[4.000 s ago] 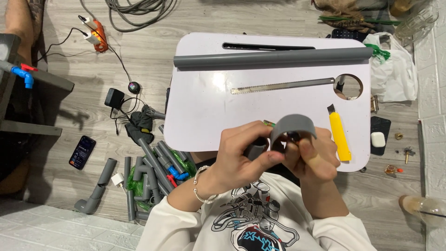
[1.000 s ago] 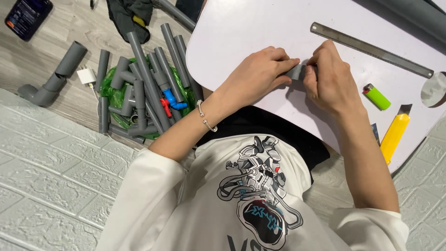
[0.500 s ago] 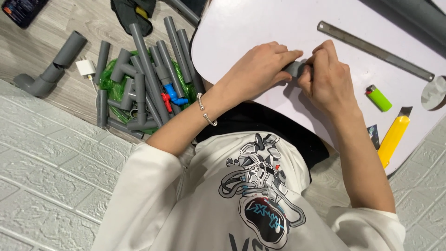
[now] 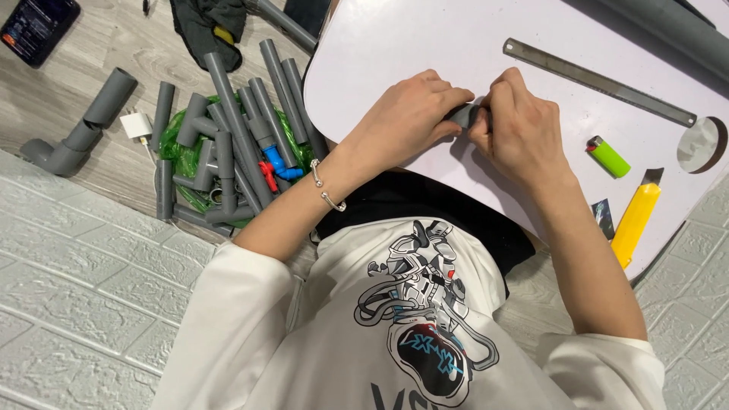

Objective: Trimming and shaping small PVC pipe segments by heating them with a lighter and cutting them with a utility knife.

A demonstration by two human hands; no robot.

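Two hands on one short grey pipe piece (image 4: 463, 115), pinched between them just above the near part of the white table (image 4: 395, 45). Left hand (image 4: 406, 114) curled tight round the left end, right hand (image 4: 520, 129) clamped on the right end, so only a sliver of grey showing between the fingers. Probably rigid plastic: light, stiff, smooth enough to slip if twisted, not fragile. Best held by the ends, fingers wrapped right round, same as here.

Further out on the table: steel ruler (image 4: 600, 82) up beyond the right hand, green lighter (image 4: 607, 157) just right of it, yellow utility knife (image 4: 636, 222) near the edge. Off on the floor to the left, heap of grey pipes (image 4: 243, 129) over a green bag (image 4: 178, 156), plus a phone (image 4: 38, 29) well apart.
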